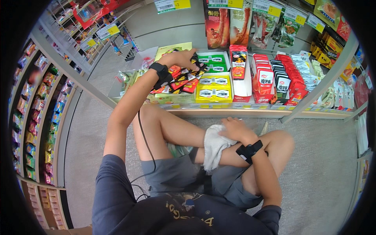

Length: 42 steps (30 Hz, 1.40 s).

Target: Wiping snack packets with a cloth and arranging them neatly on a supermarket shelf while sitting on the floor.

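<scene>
My left hand [179,58] reaches over a pile of small black-and-red snack packets [188,83] on the lower shelf. Its fingers close around several of these packets; the palm hides part of them. The pile lies over a pale green display box [173,49]. Lower down, above my crossed legs, my right hand [237,129] grips a white cloth [216,147] that drapes over my shin. Each wrist wears a black strap.
Right of the pile stand a box of green packets [214,64], yellow packets [213,88], a red-and-white box [242,98] and rows of red pouches [264,80]. Hanging packs [217,28] and price tags are above. A slanted shelf post [323,79] crosses at right. A cable [148,144] runs beside my leg.
</scene>
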### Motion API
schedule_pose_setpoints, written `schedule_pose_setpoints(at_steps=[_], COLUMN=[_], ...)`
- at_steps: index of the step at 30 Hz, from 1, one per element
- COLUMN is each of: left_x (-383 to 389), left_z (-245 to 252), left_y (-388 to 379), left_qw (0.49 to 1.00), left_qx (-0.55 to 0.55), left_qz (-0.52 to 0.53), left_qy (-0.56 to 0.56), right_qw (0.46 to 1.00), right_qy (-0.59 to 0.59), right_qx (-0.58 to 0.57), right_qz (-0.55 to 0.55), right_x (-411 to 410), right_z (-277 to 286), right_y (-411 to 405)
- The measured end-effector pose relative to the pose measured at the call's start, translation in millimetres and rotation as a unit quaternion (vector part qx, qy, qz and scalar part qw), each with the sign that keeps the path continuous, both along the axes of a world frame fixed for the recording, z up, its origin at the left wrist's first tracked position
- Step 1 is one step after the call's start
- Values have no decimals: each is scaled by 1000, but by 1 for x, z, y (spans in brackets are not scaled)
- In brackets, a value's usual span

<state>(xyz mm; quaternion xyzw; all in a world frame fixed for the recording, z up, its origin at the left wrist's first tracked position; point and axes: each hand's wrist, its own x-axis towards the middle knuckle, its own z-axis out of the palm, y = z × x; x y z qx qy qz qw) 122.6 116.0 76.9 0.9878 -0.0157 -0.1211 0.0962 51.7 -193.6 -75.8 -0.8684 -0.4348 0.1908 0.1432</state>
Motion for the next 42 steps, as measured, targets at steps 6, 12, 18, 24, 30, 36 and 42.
schedule_pose_setpoints(at_steps=[6,12,18,24,30,36,42], left_x=[-11,-11,-11,-18,-42,-71,-50], left_z=[-37,-35,-42,-13,13,28,23], left_y=[39,35,43,45,62,55,91], left_qw=[997,997,997,993,985,944,825], left_qx=[47,51,26,-50,-115,-278,-487], left_qz=[63,56,28,70,73,105,176], left_qy=[-22,-29,-73,-83,-107,-146,-226], right_qw=[1000,1000,1000,1000,1000,1000,1000], right_qy=[-12,-3,-4,6,1,4,4], right_qx=[2,-3,0,-11,-9,-4,-10], right_qz=[0,2,-3,-5,-2,-8,-6], right_x=[-3,-3,-3,-4,-3,-2,-4], right_z=[4,1,1,4,3,1,6], right_y=[1,1,2,1,-1,-2,0])
